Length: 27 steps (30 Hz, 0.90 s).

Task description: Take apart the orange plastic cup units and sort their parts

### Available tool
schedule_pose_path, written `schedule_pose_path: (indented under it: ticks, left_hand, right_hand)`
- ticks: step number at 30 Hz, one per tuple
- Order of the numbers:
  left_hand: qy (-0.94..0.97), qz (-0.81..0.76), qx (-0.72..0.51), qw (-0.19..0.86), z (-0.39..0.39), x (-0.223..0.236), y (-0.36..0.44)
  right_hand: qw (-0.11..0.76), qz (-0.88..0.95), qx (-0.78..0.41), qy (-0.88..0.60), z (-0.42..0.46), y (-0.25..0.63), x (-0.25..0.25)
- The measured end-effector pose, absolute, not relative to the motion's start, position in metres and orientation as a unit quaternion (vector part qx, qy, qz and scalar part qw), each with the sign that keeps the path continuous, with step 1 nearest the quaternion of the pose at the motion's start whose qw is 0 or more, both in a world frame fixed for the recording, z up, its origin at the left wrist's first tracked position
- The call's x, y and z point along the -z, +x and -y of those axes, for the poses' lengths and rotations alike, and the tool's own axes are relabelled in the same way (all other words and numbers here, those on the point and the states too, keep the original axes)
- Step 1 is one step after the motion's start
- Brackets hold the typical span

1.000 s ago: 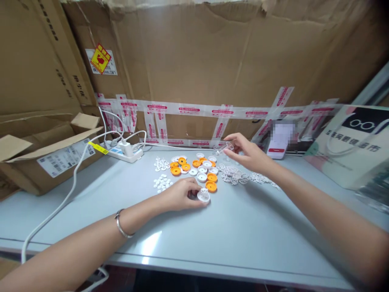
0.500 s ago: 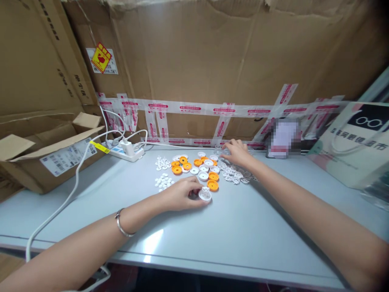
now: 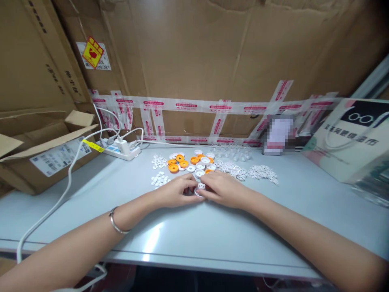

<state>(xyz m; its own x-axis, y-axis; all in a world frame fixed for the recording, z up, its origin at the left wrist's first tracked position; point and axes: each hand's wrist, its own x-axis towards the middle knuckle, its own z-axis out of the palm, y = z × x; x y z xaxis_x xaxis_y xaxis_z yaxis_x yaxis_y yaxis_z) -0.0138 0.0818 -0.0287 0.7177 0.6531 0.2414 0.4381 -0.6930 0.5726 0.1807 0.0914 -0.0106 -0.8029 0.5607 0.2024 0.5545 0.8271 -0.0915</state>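
Observation:
A small white dish-shaped part (image 3: pixel 199 193) stands low over the front middle of the table, with a slotted white piece (image 3: pixel 201 185) on top of it. My left hand (image 3: pixel 174 190) is closed, pinching this part from the left. From the right, my right hand (image 3: pixel 227 189) presses thumb and fingers against the same part; its fingertips hide some of it, and anything small between them cannot be made out. Just behind the hands lie white round dishes (image 3: pixel 199 173) and orange round dishes (image 3: pixel 173 168). Lacy white discs (image 3: pixel 241 174) lie beyond my right hand.
Small white pegged pieces (image 3: pixel 159 161) and white caps (image 3: pixel 159 178) lie at left. Clear cups (image 3: pixel 234 151) line the back. A power strip (image 3: pixel 123 151), cable (image 3: pixel 70 172) and open carton (image 3: pixel 45 154) are left; a paper bag (image 3: pixel 349 142) and phone-like blurred object (image 3: pixel 278 136) are right.
My right hand has come back from the clear cups at the rear to the white part in my left hand. My left hand stays on that part. The view has shifted slightly.

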Motion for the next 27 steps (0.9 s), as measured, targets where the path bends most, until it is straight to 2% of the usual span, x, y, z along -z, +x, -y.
schedule_pose_path:
  ticks: [4, 10, 13, 17, 20, 24, 27]
  left_hand:
    - [0.896, -0.308, -0.223, 0.230, -0.082, 0.031, -0.013]
    - [0.897, -0.316, -0.221, 0.215, -0.081, 0.032, -0.011]
    - [0.891, -0.326, -0.227, 0.221, -0.080, 0.032, -0.011]
    - [0.892, -0.323, -0.242, 0.203, -0.080, 0.025, -0.014]
    - [0.873, -0.322, -0.323, 0.171, -0.079, 0.010, -0.018]
    - [0.819, -0.311, -0.478, 0.065, -0.069, -0.008, -0.016]
    - [0.811, -0.285, -0.511, 0.022, -0.060, -0.013, -0.011]
  right_hand:
    - [0.135, 0.953, 0.044, -0.267, -0.096, 0.176, 0.025]
    - [0.297, 0.889, 0.063, -0.342, -0.094, 0.170, 0.029]
    - [0.304, 0.897, 0.019, -0.322, -0.087, 0.165, 0.023]
    - [0.351, 0.858, -0.072, -0.368, -0.078, 0.161, 0.005]
    - [0.362, 0.838, -0.130, -0.386, -0.072, 0.161, -0.012]
    - [0.353, 0.831, -0.170, -0.394, -0.067, 0.160, -0.025]
    - [0.333, 0.833, -0.196, -0.395, -0.066, 0.158, -0.026]
